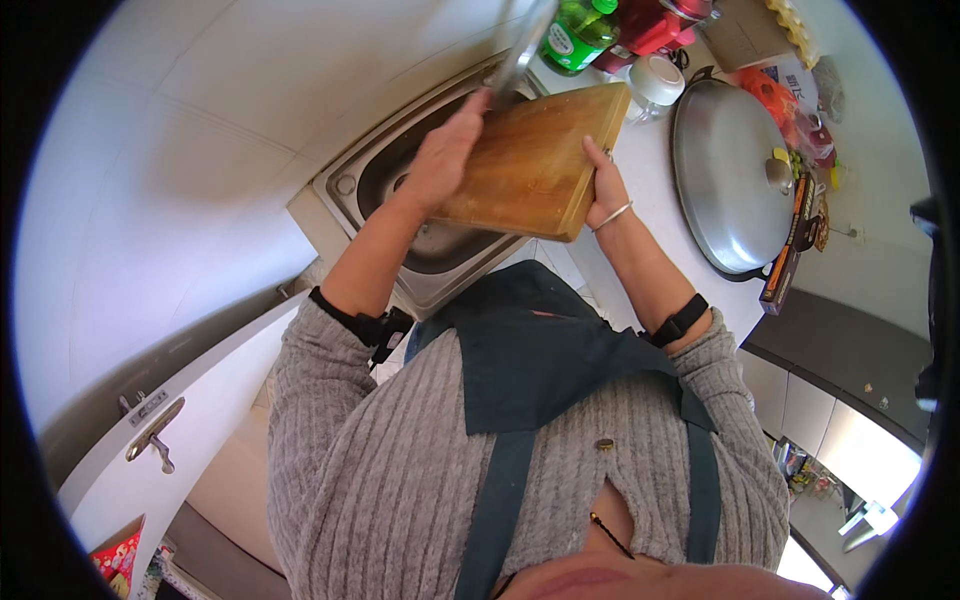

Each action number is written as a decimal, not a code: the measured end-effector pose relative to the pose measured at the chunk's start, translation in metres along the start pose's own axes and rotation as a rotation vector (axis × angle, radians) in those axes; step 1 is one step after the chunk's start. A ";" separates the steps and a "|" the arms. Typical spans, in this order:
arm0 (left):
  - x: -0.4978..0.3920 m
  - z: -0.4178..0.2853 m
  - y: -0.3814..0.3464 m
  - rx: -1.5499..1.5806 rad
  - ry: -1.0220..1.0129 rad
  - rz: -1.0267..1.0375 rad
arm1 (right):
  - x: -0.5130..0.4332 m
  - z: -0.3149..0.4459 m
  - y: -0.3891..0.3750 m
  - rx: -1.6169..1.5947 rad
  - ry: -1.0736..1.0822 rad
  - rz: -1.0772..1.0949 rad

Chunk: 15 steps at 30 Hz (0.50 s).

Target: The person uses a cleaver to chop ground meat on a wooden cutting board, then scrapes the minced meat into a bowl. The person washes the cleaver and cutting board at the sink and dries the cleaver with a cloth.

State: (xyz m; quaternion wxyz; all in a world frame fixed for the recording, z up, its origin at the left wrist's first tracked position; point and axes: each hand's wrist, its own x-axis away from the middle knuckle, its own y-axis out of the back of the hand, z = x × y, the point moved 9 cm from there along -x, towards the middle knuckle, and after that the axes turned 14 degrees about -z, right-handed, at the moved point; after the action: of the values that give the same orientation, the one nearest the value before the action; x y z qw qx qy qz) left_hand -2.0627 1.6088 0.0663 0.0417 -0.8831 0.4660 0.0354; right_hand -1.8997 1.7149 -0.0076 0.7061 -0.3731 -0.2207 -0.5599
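Observation:
A wooden cutting board [540,161] is tilted over a stainless steel sink [450,247]. My right hand [606,184] grips its right edge, with the thumb on the upper face and the other fingers hidden. At the board's left side is my left hand [448,154], blurred at the fingers, close against the wood. Just beyond those fingertips is a blurred, shiny, elongated thing [525,52]; I cannot tell what it is or whether my left hand holds it.
Behind the board stand a green bottle [577,37] and a clear jar with a white lid [654,81]. A large lidded metal pan [735,176] rests on the white counter [649,217], right of the board. A tiled wall [225,97] borders the sink; a door handle [155,439] is at lower left.

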 end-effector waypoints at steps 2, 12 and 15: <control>0.004 -0.004 -0.021 -0.045 -0.061 0.081 | -0.002 0.001 -0.013 0.016 -0.010 0.004; 0.069 0.272 0.105 -1.191 0.462 0.223 | -0.006 0.006 -0.017 0.120 -0.020 -0.035; 0.112 0.344 0.086 -1.351 0.373 0.445 | -0.005 0.004 -0.016 0.165 -0.014 -0.055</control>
State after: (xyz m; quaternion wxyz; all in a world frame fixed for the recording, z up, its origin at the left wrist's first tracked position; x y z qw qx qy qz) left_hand -2.0787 1.5053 -0.2901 -0.5999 -0.5919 0.5102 0.1716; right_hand -1.9154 1.7199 -0.0041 0.7172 -0.3113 -0.2812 -0.5565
